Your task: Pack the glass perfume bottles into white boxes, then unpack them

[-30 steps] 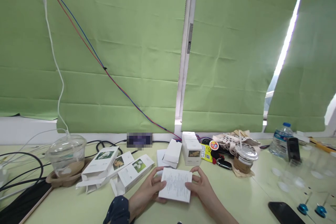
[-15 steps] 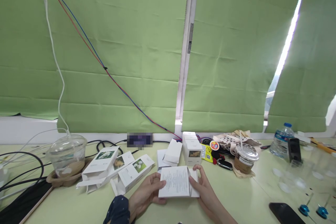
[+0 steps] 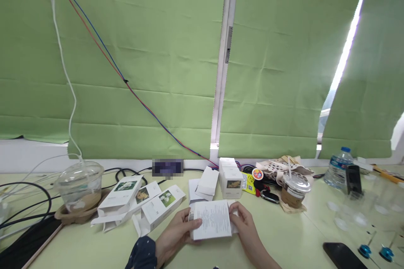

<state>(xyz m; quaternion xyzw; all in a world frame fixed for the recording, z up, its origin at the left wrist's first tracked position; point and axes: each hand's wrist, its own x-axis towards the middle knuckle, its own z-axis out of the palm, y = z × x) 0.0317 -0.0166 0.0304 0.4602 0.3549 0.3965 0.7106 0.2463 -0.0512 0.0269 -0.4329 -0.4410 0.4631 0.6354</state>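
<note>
**Open lane right, crowded left and far**

Bare tabletop offers a path from the right hand to the black phone. On the far side, standing boxes and a lidded cup bar the way; lying cartons obstruct the left, with a passable strip nearer.

I can't read the fine print on the white box; it is too small. Most fingers of the left hand are hidden beneath the box, and I cannot tell whether the right hand pinches its end, since those fingertips are hidden from me. The bottom edge cuts off both forearms and the phone. Pixelation masks a dark object by the wall. I lose a black item past the lower-left corner.
</note>
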